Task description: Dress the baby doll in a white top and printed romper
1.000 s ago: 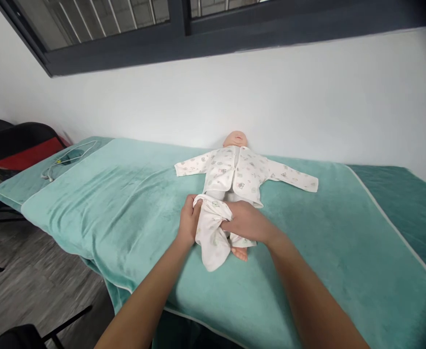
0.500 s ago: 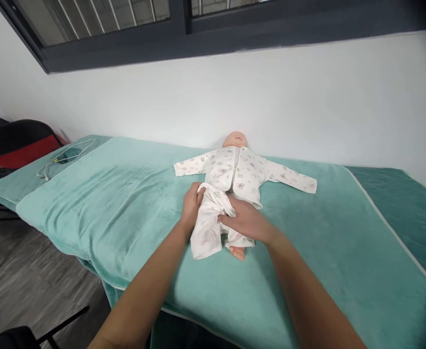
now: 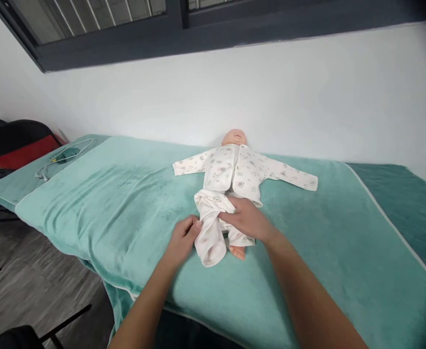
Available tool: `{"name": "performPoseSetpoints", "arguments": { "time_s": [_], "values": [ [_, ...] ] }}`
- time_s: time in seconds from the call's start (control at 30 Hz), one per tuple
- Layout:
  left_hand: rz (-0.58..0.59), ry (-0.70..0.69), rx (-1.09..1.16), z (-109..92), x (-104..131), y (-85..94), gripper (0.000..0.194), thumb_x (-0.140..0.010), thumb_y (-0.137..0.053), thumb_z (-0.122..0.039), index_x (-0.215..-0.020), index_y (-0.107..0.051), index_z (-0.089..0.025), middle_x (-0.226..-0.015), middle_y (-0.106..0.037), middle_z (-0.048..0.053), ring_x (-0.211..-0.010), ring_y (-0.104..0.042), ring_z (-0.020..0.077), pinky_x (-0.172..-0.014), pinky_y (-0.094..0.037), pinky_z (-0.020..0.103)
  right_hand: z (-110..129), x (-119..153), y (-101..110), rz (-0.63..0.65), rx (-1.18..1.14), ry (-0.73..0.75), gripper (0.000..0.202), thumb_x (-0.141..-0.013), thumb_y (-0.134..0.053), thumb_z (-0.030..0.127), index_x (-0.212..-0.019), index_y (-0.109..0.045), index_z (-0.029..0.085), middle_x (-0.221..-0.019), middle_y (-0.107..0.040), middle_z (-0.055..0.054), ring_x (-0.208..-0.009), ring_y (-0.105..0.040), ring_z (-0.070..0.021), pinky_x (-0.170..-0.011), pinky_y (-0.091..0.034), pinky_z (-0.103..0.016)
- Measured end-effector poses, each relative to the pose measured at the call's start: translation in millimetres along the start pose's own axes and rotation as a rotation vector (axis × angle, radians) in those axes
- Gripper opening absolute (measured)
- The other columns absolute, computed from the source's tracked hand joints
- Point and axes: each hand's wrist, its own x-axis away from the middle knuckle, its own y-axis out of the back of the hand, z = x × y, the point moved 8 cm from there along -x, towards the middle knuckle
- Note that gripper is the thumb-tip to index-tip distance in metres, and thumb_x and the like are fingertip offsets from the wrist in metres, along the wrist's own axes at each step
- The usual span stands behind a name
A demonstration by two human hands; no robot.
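A baby doll (image 3: 234, 137) lies on its back with its head by the wall, in a white printed jacket (image 3: 218, 169) with the sleeves spread wide. White printed baby trousers (image 3: 210, 247) are bunched over its lower body. One bare foot (image 3: 237, 252) pokes out of the trouser leg on the right; the other foot is hidden. My right hand (image 3: 247, 218) grips the gathered trouser cloth near the waist. Lower down, my left hand (image 3: 186, 235) has its fingers closed at the outer edge of the left trouser leg, pinching the fabric.
A green plush cover (image 3: 125, 203) spreads over the bed, with folds at the left. A white cable (image 3: 65, 157) lies at its far left end. Black chairs (image 3: 20, 140) stand beyond that end. Behind rises a white wall (image 3: 155, 102) under a dark window frame (image 3: 184, 29).
My left hand has moved from the trouser waist down to the side of the leg. The leg's open end has shifted slightly toward me. My right hand keeps its hold.
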Motion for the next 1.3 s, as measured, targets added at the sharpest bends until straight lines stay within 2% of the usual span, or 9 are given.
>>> {"name": "performPoseSetpoints", "arguments": {
  "time_s": [0.13, 0.27, 0.43, 0.57, 0.73, 0.97, 1.13, 1.2, 1.3],
  "values": [
    [0.051, 0.027, 0.022, 4.2, 11.8, -2.7, 0.04, -0.092, -0.054, -0.05, -0.068, -0.046, -0.018, -0.064, -0.041, -0.004, -0.064, -0.038, 0.011, -0.061, -0.03, 0.025, 1.5, -1.4, 2.0, -0.052, 0.0, 0.023, 0.01, -0.084, -0.053, 0.027, -0.081, -0.062, 0.023, -0.083, -0.069, 0.002, -0.081, -0.063, -0.0198, -0.07, -0.044, -0.028],
    [-0.041, 0.037, -0.033, 3.6, 7.5, 0.3, 0.036, -0.093, -0.051, -0.047, -0.071, -0.047, -0.019, -0.065, -0.044, -0.004, -0.064, -0.041, 0.0117, -0.061, -0.033, 0.025, 0.9, -1.6, 1.5, -0.043, 0.048, 0.032, 0.01, -0.087, -0.054, 0.029, -0.082, -0.061, 0.023, -0.084, -0.068, 0.002, -0.082, -0.063, -0.0199, -0.071, -0.043, -0.029],
    [-0.205, -0.075, -0.365, -5.5, -7.8, 5.2, 0.025, -0.096, -0.046, -0.038, -0.078, -0.048, -0.021, -0.069, -0.054, -0.002, -0.064, -0.048, 0.0139, -0.061, -0.032, 0.026, -0.6, -1.1, 1.7, -0.039, 0.084, 0.025, 0.011, -0.089, -0.057, 0.033, -0.088, -0.062, 0.024, -0.091, -0.07, 0.002, -0.087, -0.063, -0.0204, -0.075, -0.044, -0.031],
    [-0.298, -0.083, -0.68, -10.8, -24.7, 6.2, 0.017, -0.097, -0.046, -0.036, -0.087, -0.051, -0.022, -0.076, -0.061, 0.002, -0.066, -0.055, 0.0172, -0.06, -0.029, 0.028, -1.8, 0.9, 4.2, -0.086, 0.077, 0.017, 0.018, -0.091, -0.057, 0.041, -0.095, -0.062, 0.024, -0.095, -0.07, 0.001, -0.09, -0.063, -0.0211, -0.078, -0.046, -0.032],
    [-0.38, -0.176, -0.771, -16.5, -27.8, 6.5, 0.016, -0.097, -0.049, -0.036, -0.095, -0.054, -0.021, -0.079, -0.066, 0.004, -0.068, -0.061, 0.0187, -0.06, -0.031, 0.028, -3.1, 3.0, 5.0, -0.147, 0.03, 0.022, 0.025, -0.093, -0.054, 0.047, -0.098, -0.062, 0.024, -0.096, -0.071, 0.0, -0.09, -0.064, -0.0216, -0.078, -0.047, -0.033],
    [-0.372, -0.278, -0.601, -20.3, -16.9, 7.4, 0.02, -0.098, -0.046, -0.037, -0.096, -0.058, -0.02, -0.081, -0.068, 0.003, -0.068, -0.06, 0.015, -0.063, -0.036, 0.027, -8.4, 5.7, 5.1, -0.34, 0.304, -0.008, 0.022, -0.093, -0.052, 0.044, -0.091, -0.059, 0.024, -0.084, -0.07, -0.002, -0.081, -0.065, -0.0232, -0.069, -0.043, -0.031],
    [-0.346, -0.217, -0.314, -22.6, -18.2, 16.3, 0.036, -0.099, -0.042, -0.039, -0.07, -0.051, -0.019, -0.065, -0.054, -0.001, -0.063, -0.05, 0.0123, -0.062, -0.037, 0.026, -3.7, 10.3, 7.8, -0.383, 0.206, 0.07, 0.022, -0.092, -0.057, 0.044, -0.1, -0.062, 0.025, -0.095, -0.071, -0.002, -0.089, -0.065, -0.0219, -0.076, -0.045, -0.032],
    [-0.384, -0.147, -0.126, -16.7, -23.1, 24.7, 0.037, -0.098, -0.043, -0.042, -0.071, -0.052, -0.019, -0.067, -0.054, -0.001, -0.065, -0.05, 0.0119, -0.063, -0.04, 0.025, -0.6, 14.2, 17.7, -0.438, 0.105, 0.132, 0.02, -0.095, -0.053, 0.042, -0.095, -0.062, 0.024, -0.094, -0.069, -0.002, -0.087, -0.063, -0.0199, -0.078, -0.046, -0.031],
    [-0.422, -0.058, 0.181, -5.2, -38.4, 33.2, 0.027, -0.095, -0.049, -0.044, -0.087, -0.059, -0.019, -0.087, -0.063, 0.003, -0.081, -0.059, 0.0132, -0.072, -0.048, 0.025, -4.2, 24.4, 46.7, -0.681, 0.091, 0.176, 0.019, -0.096, -0.05, 0.037, -0.089, -0.061, 0.023, -0.089, -0.065, -0.004, -0.083, -0.06, -0.0192, -0.079, -0.047, -0.033]
  ]
}}
